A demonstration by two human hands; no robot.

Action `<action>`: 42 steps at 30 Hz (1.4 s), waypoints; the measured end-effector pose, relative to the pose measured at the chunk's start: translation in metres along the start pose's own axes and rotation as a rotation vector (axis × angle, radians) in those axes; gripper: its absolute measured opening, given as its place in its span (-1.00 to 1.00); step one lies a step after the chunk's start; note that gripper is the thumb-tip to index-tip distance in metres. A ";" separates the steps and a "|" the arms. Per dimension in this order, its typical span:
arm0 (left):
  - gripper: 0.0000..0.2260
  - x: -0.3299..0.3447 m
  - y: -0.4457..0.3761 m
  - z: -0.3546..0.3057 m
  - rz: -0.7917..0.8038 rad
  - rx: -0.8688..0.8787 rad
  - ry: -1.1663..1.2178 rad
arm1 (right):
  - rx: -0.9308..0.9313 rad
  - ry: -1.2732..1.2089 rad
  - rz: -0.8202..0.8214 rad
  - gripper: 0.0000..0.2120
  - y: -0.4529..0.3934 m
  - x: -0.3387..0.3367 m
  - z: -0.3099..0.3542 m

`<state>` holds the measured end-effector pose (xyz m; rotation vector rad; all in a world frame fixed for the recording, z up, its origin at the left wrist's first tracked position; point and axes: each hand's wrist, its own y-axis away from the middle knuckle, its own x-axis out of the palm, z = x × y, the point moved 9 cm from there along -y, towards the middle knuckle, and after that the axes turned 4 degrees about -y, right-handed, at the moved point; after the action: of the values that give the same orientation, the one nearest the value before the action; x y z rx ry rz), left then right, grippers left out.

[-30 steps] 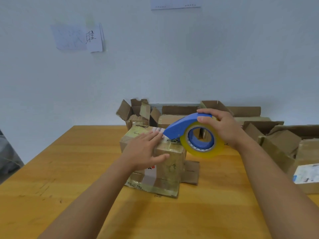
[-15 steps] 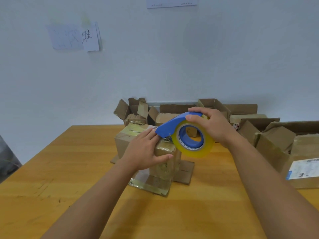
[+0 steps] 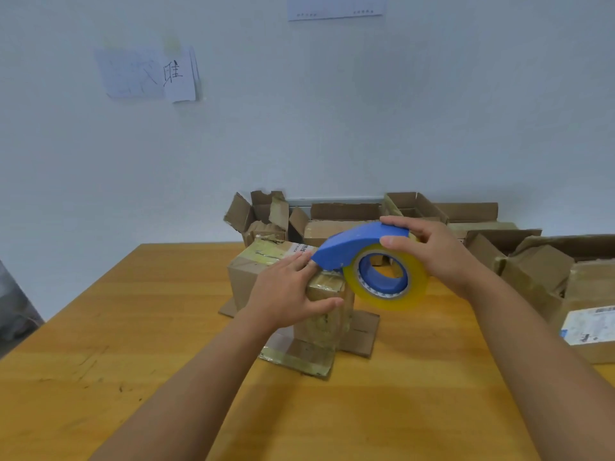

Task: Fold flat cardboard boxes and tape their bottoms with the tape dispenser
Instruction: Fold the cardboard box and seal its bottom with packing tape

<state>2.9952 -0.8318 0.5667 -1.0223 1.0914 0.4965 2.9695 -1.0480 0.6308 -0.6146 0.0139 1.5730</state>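
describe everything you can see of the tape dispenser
The tape dispenser has a curved blue plastic cover over a roll of clear yellowish tape on a blue core with a hollow centre. The right hand grips it from above, fingers on the cover and thumb on the roll. Its pointed front end rests on the top of the cardboard box, right beside the fingertips of the left hand, which lies flat on that box. The roll hangs off the box's right side, above the table.

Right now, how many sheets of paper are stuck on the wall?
3: two overlapping at upper left, a faint sheet and a smaller one with handwriting, and one at top centre, cut off by the frame.
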 end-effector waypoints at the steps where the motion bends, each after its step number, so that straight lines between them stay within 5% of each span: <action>1: -0.16 0.002 0.000 0.001 0.020 -0.006 -0.003 | -0.006 0.005 -0.006 -0.54 0.003 -0.001 -0.003; 14: -0.23 0.005 -0.003 -0.005 0.102 -0.012 0.019 | -0.020 -0.017 -0.088 -0.67 0.038 -0.021 -0.030; 29: -0.38 0.006 -0.012 -0.033 0.143 0.096 0.035 | 0.025 -0.136 -0.149 -0.51 0.053 -0.014 -0.060; 42: -0.51 0.006 -0.009 -0.029 0.162 0.087 0.044 | 0.005 -0.155 -0.218 -0.59 0.094 -0.054 -0.060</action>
<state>2.9902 -0.8623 0.5624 -0.8769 1.2307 0.5537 2.9029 -1.1316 0.5673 -0.4716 -0.1604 1.4042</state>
